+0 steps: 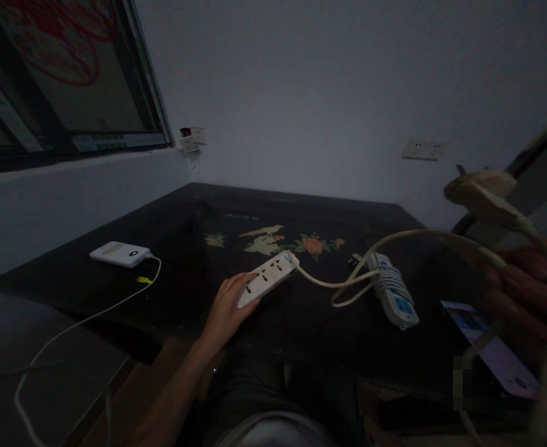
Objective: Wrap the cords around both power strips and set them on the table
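**Power strip steadied, plug lifted clear**

I have my left hand (226, 307) laid on the near end of the white power strip (267, 278), which lies flat on the dark table (171, 217) just in front of the painted flowers. The fingers curl loosely over the strip's edge, pressing rather than gripping.

My right hand (527, 288) is raised close to the camera at the right edge, blurred, its fingers closed around the cream cord (394, 239). The cord's plug (480, 189) sticks up above that hand, prongs pointing away. From the strip the cord loops across the table past a second strip with cord wound round it (393, 292).

I judge the step in hand as bringing this plug to a socket while the strip is held in place. The next move calls for enough slack, and for lining the prongs up squarely in poor light. A wall socket (423, 149) sits behind; a power bank (120, 254) lies well apart at left.
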A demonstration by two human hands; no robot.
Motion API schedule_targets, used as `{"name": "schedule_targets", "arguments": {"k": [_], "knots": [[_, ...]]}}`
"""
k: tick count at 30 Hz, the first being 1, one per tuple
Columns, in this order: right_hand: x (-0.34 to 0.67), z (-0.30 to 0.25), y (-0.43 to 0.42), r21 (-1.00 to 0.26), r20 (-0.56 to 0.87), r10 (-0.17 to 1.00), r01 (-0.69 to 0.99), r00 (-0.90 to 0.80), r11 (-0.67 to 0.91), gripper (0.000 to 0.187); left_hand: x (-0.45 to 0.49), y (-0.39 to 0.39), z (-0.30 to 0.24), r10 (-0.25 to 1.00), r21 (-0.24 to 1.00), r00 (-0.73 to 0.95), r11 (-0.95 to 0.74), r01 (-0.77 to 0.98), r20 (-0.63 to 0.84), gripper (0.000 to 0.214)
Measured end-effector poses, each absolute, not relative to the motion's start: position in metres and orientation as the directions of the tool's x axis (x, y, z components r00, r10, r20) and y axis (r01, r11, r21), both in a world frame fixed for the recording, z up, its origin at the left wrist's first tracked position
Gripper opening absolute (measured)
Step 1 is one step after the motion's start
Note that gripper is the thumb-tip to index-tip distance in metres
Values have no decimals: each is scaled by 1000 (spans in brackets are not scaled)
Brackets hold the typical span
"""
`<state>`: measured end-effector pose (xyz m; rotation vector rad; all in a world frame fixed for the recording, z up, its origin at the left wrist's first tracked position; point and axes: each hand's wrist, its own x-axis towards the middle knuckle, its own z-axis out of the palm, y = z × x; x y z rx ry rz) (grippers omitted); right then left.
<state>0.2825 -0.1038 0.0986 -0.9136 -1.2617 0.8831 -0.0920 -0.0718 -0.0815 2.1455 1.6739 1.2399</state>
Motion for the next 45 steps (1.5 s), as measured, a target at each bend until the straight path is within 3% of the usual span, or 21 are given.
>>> {"name": "schedule_targets", "arguments": {"k": [11, 26, 29, 33, 39, 42, 45], "knots": [[234, 94, -65, -889, 433, 899, -198, -71, 413, 16, -73, -79, -90, 914, 581, 43, -291, 760, 402, 46], [196, 88, -36, -882, 438, 891, -249, -118, 400, 25, -36, -90, -91, 932, 518, 23, -222, 826, 362, 38], [194, 86, -32, -883, 433, 892, -261, -130, 391, 24, -27, -96, -85, 933, 522, 67, -256, 813, 353, 40], [193, 82, -26, -890, 423, 892, -257, -159, 376, 22, -18, -91, -59, 870, 494, 80, -349, 797, 486, 33], [188, 82, -26, -904, 380, 913, -268, -151, 332, 18, 17, -44, -14, 721, 382, 349, -639, 667, 598, 34], [187, 84, -27, -892, 377, 917, -320, -131, 320, 18, 36, -21, -10, 721, 341, 454, -665, 664, 524, 29], [190, 82, -24, -877, 381, 919, -355, -100, 325, 17, 42, -3, -14, 750, 434, 470, -656, 618, 465, 19]]}}
